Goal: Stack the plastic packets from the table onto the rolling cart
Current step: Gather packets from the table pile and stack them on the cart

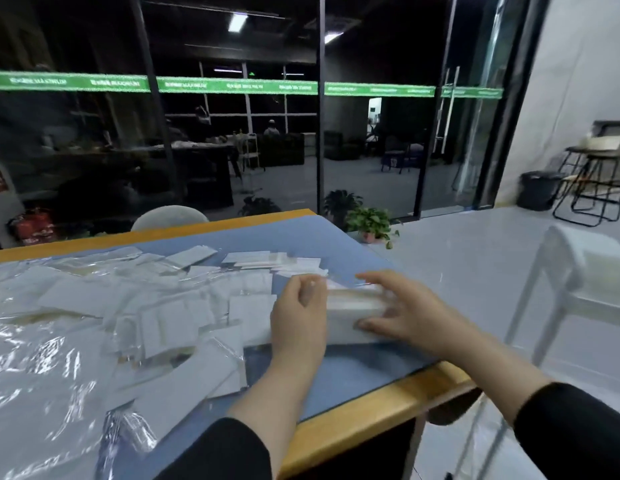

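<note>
White and glossy, the bundle of packets (353, 306) sits near the right end of the table (371, 407), squeezed between both hands, its long axis running roughly from one palm to the other. The left hand (298, 317) presses the bundle's left end with fingers curled against it; the right hand (402, 313) wraps the other end, thumb low and fingers (374, 278) over the top, though motion blur hides the exact grip. The rolling cart (578, 268), pale and blurred, stands to the right, apart from the table, so the right hand is nearer to it. Loose packets (170, 320) lie scattered leftward on crinkled plastic sheeting (42, 375).
</note>
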Motion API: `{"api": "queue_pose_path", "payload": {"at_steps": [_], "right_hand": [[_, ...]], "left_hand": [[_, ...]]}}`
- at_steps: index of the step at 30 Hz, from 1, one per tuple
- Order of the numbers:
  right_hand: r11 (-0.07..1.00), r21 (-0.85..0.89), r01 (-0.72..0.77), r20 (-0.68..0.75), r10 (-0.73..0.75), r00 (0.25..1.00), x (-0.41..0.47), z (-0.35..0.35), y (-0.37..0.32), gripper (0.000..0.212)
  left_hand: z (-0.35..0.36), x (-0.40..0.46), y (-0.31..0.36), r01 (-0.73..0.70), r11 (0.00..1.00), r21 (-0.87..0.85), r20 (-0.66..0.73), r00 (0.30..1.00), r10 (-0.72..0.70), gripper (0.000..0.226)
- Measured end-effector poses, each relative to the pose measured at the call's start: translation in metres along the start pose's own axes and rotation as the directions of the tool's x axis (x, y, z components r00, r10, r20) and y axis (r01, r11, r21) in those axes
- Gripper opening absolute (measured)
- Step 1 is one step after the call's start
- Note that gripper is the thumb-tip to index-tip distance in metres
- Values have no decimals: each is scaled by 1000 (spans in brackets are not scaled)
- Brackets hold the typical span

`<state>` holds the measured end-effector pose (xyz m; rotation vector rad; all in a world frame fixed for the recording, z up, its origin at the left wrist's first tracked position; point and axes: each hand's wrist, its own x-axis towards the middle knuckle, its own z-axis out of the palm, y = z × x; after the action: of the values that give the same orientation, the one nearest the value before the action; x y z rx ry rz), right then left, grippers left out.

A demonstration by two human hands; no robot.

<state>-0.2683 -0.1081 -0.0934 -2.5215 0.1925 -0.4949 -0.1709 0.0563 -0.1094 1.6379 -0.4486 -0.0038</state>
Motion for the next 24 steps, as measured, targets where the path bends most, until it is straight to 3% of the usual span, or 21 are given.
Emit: {"api": "queue_pose_path", "payload": {"at_steps": [2, 6, 9, 13, 17, 21, 24], "right_hand": [[985, 163, -61, -75, 74, 994, -9, 8, 12, 63], [963, 264, -53, -102, 83, 991, -12, 22, 15, 65], [947, 322, -12, -107, 49, 993, -9, 31, 1, 78], [939, 342, 47, -277, 53, 959, -7, 43, -1, 96], [932, 363, 21, -237, 71, 969, -5, 43, 5, 73], [926, 378, -2, -236, 98, 967, -7, 44, 4, 80], [925, 376, -53, -190, 134, 973, -8, 41, 4, 80]], "left_hand": [[0, -3, -4, 9, 995, -95, -51, 999, -14, 26], [0, -2, -2, 118, 966, -230, -91, 986, -142, 55], [-1, -2, -3, 109, 959, -261, -78, 988, -134, 51], [-2, 0, -6, 86, 977, -196, -106, 988, -108, 34], [-3, -2, -5, 66, 969, -237, -70, 994, -84, 58], [-3, 1, -9, 47, 979, -197, -78, 995, -63, 45], [-5, 1, -11, 38, 964, -263, -96, 993, -65, 47]]}}
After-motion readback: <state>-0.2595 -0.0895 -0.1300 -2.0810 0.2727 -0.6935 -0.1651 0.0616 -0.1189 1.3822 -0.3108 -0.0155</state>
